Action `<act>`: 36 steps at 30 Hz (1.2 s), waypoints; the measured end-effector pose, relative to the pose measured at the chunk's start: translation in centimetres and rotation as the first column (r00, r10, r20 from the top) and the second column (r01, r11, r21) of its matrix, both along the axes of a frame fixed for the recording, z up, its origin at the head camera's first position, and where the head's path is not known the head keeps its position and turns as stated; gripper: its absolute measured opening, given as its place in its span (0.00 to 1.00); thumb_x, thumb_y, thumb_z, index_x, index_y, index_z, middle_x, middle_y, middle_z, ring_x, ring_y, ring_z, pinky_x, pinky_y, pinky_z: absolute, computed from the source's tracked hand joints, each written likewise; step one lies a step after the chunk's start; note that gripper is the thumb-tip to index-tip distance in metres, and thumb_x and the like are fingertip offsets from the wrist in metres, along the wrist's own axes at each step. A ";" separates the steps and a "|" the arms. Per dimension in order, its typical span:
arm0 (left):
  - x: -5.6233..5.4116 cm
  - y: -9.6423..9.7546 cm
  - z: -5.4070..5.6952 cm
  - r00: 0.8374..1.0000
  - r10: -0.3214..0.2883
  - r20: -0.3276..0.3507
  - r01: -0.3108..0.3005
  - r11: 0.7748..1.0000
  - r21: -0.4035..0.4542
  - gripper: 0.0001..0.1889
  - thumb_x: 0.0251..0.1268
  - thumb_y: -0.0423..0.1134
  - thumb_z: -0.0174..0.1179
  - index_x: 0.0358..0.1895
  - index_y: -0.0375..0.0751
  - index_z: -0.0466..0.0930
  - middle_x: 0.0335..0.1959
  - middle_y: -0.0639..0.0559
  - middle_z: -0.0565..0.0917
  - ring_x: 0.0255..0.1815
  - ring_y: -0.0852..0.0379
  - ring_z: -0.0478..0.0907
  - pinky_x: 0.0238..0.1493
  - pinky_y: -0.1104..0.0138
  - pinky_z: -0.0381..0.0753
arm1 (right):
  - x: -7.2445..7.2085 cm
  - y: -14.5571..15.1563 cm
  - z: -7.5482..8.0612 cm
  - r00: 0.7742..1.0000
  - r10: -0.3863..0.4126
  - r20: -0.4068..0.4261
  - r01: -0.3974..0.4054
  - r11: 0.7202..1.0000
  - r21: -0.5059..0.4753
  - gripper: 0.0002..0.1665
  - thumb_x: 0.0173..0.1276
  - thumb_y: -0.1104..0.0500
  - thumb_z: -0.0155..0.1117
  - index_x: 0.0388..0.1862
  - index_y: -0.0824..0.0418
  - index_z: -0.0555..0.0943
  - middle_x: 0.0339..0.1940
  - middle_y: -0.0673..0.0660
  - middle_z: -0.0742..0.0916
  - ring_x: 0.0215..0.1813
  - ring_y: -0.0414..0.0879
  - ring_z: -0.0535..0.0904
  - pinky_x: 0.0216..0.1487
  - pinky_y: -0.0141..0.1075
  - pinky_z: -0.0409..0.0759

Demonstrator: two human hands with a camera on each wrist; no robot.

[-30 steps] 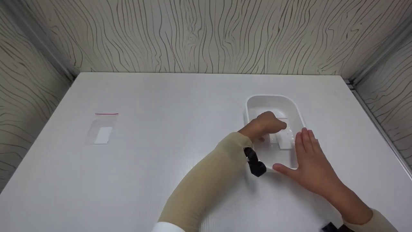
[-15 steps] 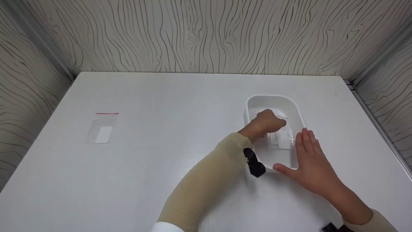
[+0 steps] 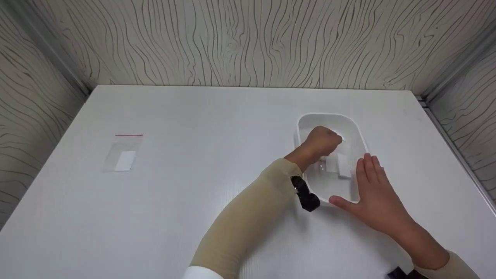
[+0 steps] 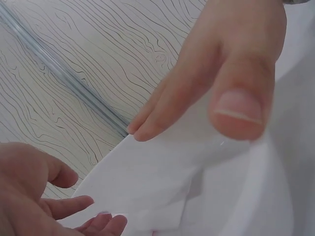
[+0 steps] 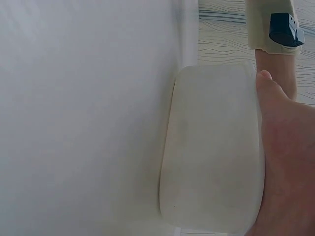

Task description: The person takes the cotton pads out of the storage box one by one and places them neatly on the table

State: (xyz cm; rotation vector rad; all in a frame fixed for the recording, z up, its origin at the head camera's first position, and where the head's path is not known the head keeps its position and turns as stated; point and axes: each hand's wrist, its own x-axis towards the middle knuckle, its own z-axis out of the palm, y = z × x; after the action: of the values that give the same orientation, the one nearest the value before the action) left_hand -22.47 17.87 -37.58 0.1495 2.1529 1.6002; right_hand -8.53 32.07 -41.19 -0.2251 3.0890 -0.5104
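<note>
My left hand (image 3: 321, 141) reaches into a white plastic box (image 3: 329, 116), knuckles up and fingers pointing down. It pinches a small clear zip bag holding a white card (image 3: 343, 166), which sits tilted; the grip itself is mostly hidden under the hand. In the left wrist view, the left fingers (image 4: 74, 205) lie bent over the card (image 4: 165, 214). Another clear bag with a white card (image 3: 331, 164) lies beside it in the box. My right hand (image 3: 374, 197) rests with straight fingers along the box's right side, its thumb at the near rim.
A clear zip bag (image 3: 123, 153) with a red strip and a white card lies at the left of the white table (image 3: 217, 131). Wood-patterned panels (image 3: 248, 42) stand behind and at both sides. A black wrist camera (image 3: 308, 197) hangs beside the box's near-left corner.
My left hand has moved slightly away inside the box, and the card's bag has tilted up, baring more of the bag beside it. My right hand has stayed in place.
</note>
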 end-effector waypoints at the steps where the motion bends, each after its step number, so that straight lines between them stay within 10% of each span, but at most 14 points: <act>1: 0.0 0.0 0.0 1.000 -0.002 0.024 0.001 1.000 0.015 0.09 0.71 0.33 0.58 0.35 0.31 0.85 0.27 0.54 0.76 0.26 0.60 0.71 0.30 0.72 0.77 | 0.0 0.0 0.0 1.000 0.002 -0.001 -0.002 1.000 0.000 0.74 0.63 0.28 0.67 0.77 0.82 0.44 0.81 0.78 0.44 0.82 0.69 0.33 0.81 0.56 0.32; 7: 0.2 0.4 -0.2 0.997 -0.038 0.069 0.038 0.999 0.006 0.14 0.68 0.34 0.60 0.53 0.34 0.86 0.44 0.54 0.85 0.37 0.58 0.80 0.41 0.68 0.85 | -0.1 0.0 0.0 1.000 0.012 0.002 -0.012 1.000 -0.001 0.73 0.64 0.28 0.66 0.77 0.82 0.43 0.80 0.78 0.43 0.82 0.68 0.32 0.81 0.53 0.28; 28: 0.6 1.3 -1.0 0.984 -0.082 0.157 0.080 0.997 0.017 0.14 0.72 0.28 0.54 0.54 0.28 0.84 0.34 0.51 0.75 0.31 0.53 0.77 0.33 0.62 0.90 | -0.1 0.1 -0.1 1.000 0.012 -0.016 -0.011 1.000 0.008 0.74 0.63 0.28 0.67 0.77 0.82 0.44 0.80 0.78 0.45 0.82 0.69 0.35 0.82 0.55 0.33; 36: 0.4 1.4 -1.0 0.987 -0.103 0.123 0.115 0.988 -0.098 0.20 0.72 0.25 0.51 0.62 0.38 0.83 0.57 0.55 0.84 0.33 0.51 0.87 0.29 0.67 0.88 | 0.0 0.1 -0.2 1.000 0.008 -0.017 -0.008 1.000 0.006 0.74 0.63 0.28 0.67 0.77 0.82 0.44 0.80 0.79 0.45 0.82 0.69 0.35 0.81 0.57 0.35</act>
State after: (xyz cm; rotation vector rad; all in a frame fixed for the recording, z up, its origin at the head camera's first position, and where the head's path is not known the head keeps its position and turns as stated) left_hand -22.03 19.31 -38.59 0.1340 2.0950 1.3961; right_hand -8.57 32.20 -41.34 -0.2426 3.1048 -0.5024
